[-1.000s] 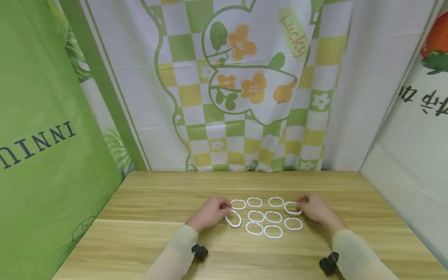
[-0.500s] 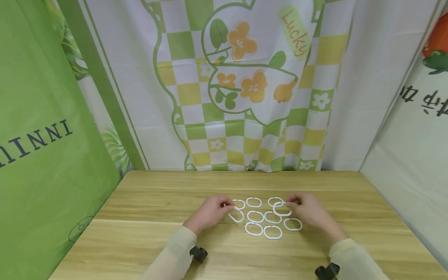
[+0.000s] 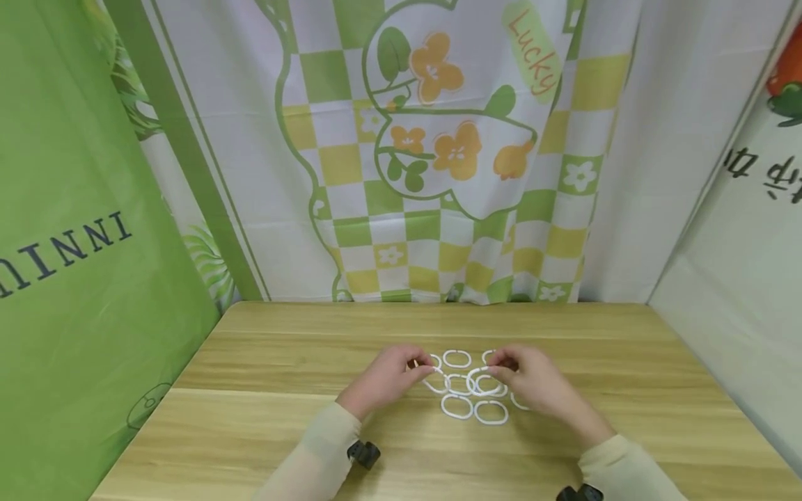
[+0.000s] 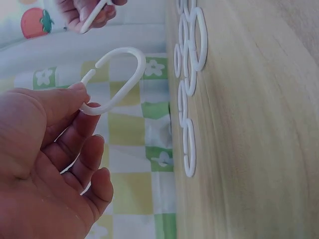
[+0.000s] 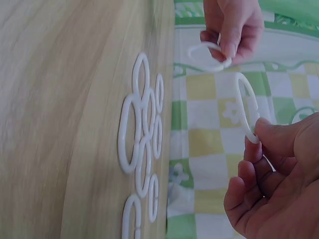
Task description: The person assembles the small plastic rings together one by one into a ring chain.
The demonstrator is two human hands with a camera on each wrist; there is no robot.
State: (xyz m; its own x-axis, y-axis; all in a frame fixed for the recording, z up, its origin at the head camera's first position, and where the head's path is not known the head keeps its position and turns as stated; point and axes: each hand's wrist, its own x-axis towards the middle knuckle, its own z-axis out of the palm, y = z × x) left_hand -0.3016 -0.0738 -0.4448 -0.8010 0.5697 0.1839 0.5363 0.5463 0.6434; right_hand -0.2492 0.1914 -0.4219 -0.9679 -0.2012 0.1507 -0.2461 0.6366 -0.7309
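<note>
My left hand (image 3: 390, 376) pinches a white oval shower curtain ring (image 4: 142, 65) between thumb and index finger; a small gap shows in the ring near the thumb. Its other fingers are loosely bent. My right hand (image 3: 540, 388) pinches a second such ring (image 5: 241, 105) by its lower end in the right wrist view. Both rings are held above the table, close to each other but apart in the wrist views. Several more white rings (image 5: 121, 135) lie flat on the table below, some touching. In the head view the hands partly cover the rings at the back and right.
The wooden table (image 3: 282, 334) carries the loose rings near its middle. Behind it hangs a green, yellow and white checked curtain (image 3: 351, 236). A green cloth (image 3: 75, 334) hangs along the left side and a white one (image 3: 727, 257) along the right.
Both hands have moved inward, each with its ring; the right hand has travelled farther left. The gap between the two held rings has narrowed. The rings on the table stay in place.
</note>
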